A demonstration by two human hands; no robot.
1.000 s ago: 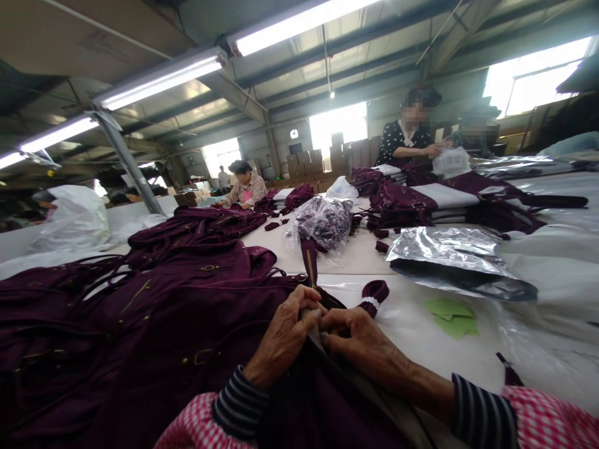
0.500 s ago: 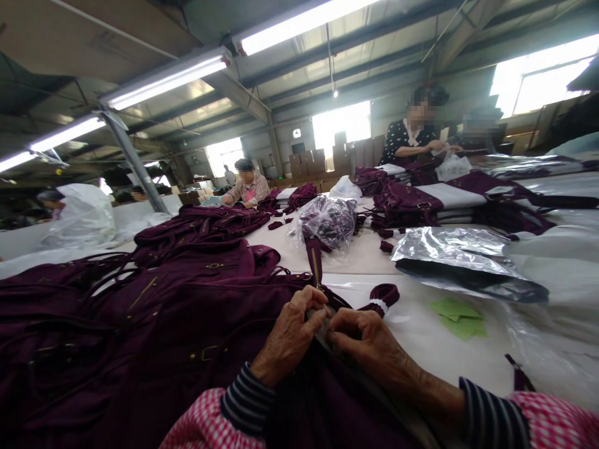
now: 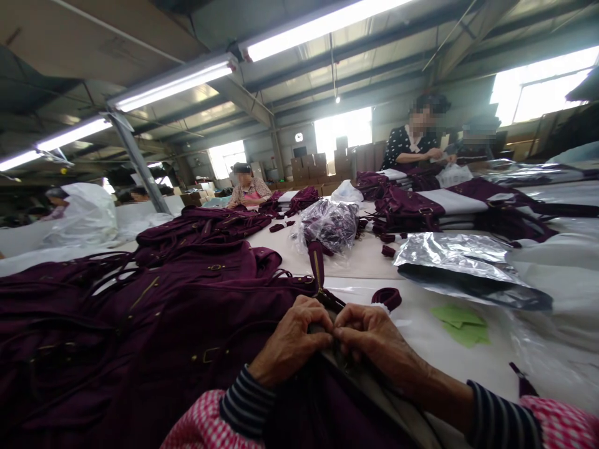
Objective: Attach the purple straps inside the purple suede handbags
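A dark purple bag lies in front of me with its zipped mouth open and a grey-beige lining showing. My left hand is closed in a pinch at the far end of that opening. Right beside it, my right hand pinches the lining edge, thumb against forefinger. The fingertips of both hands almost meet, and what lies exactly between them is hidden. Just beyond the hands is a strip with a brass zipper. A rolled purple strap with a white band rests to the right of it.
More purple bags are heaped on the left. Clear plastic wraps a bundle mid-table. On the right are a silver foil bag, green paper pieces and stacked bags. Co-workers are at the far side.
Both hands have come closer together, the right one rising slightly to meet the left at the bag's edge. More lining shows below the right hand. The camera view has shifted slightly.
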